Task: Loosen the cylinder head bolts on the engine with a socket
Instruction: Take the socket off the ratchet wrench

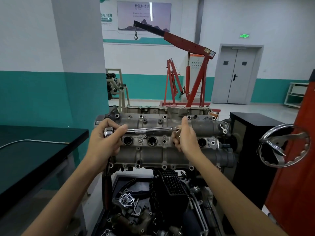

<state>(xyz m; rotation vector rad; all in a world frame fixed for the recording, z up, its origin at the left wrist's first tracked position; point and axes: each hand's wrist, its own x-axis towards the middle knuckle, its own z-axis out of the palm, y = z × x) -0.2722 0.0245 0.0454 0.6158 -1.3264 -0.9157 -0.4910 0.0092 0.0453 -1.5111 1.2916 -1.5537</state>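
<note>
The person's left hand (104, 140) has a closed grip on the head of a shiny silver ratchet wrench (136, 130). The right hand (185, 137) holds the far tip of its handle with a tight grip. The wrench lies flat above the grey metal engine cylinder head (153, 152) and touches no bolt. To do this step well, the socket should probably sit straight down on a bolt before any hard pull. The white writing on the purple wall sign (144, 15) is too blurry to read.
</note>
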